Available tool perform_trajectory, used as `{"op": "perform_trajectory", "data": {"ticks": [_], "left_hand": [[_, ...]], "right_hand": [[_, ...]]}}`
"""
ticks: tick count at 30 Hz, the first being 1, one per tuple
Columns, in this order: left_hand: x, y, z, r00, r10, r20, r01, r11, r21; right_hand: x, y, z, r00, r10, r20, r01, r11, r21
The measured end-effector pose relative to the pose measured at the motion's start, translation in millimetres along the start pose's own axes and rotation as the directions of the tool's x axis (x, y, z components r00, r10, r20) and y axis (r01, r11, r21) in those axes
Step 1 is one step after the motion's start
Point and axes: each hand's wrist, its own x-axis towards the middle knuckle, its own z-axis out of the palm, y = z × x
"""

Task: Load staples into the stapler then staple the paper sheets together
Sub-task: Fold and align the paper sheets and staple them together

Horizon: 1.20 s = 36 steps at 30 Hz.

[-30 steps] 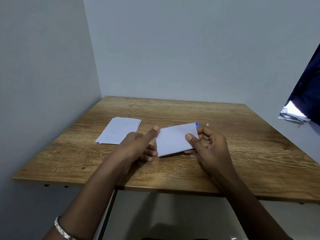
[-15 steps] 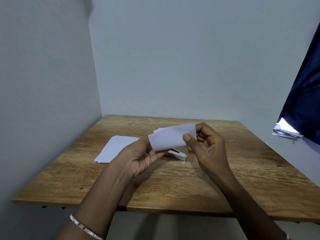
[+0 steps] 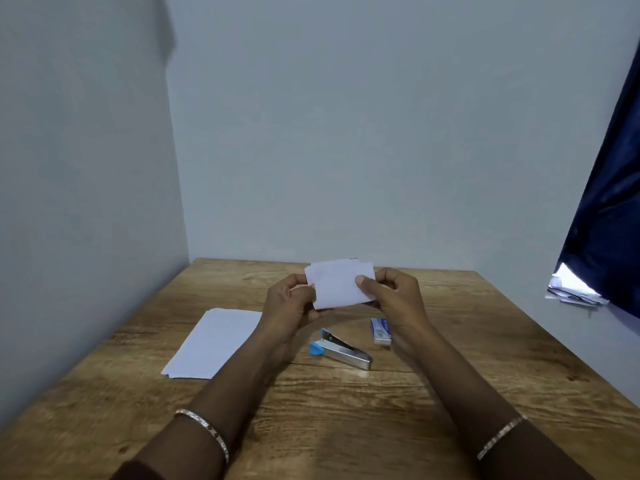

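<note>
Both hands hold a small bundle of white paper sheets (image 3: 337,284) in the air above the wooden table (image 3: 346,410). My left hand (image 3: 289,304) pinches its left edge and my right hand (image 3: 394,296) pinches its right edge, thumb on the front face. Below the sheets a silver stapler with a blue end (image 3: 341,349) lies on the table. A small blue and white staple box (image 3: 381,330) rests just right of it, near my right wrist.
A second stack of white paper (image 3: 214,342) lies flat on the table's left side. Grey walls close in at the left and back. A dark blue curtain (image 3: 609,202) hangs at the right, with some papers (image 3: 571,292) under its lower edge.
Both hands have lifted the small sheets up off the table and away from me, which uncovered the stapler and staple box. The camera has tilted upward.
</note>
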Motion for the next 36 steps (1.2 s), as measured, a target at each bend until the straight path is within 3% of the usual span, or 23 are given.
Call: {"op": "perform_trajectory", "data": {"ticks": [3, 7, 15, 24, 36], "left_hand": [[9.0, -10.2, -3.4, 0.999, 0.039, 0.028, -0.040, 0.998, 0.052], [13.2, -17.2, -5.6, 0.998, 0.037, 0.057, -0.036, 0.999, -0.015], [19.7, -24.4, -8.8, 0.999, 0.033, -0.011, -0.032, 0.996, 0.084], [16.7, -22.1, -8.0, 0.997, 0.012, 0.078, -0.014, 1.000, 0.022], [8.8, -22.0, -10.9, 0.989, 0.136, 0.057, -0.142, 0.981, 0.131]], "right_hand": [[2.4, 10.2, 2.6, 0.999, 0.039, 0.003, -0.039, 0.997, 0.062], [-0.7, 14.9, 4.7, 0.999, 0.033, -0.001, -0.033, 0.995, 0.089], [-7.3, 13.7, 5.5, 0.999, -0.035, -0.035, 0.036, 0.998, 0.046], [-9.4, 13.9, 2.6, 0.994, -0.036, -0.108, 0.047, 0.994, 0.102], [-13.6, 16.5, 5.4, 0.998, -0.011, -0.060, 0.016, 0.996, 0.086]]}}
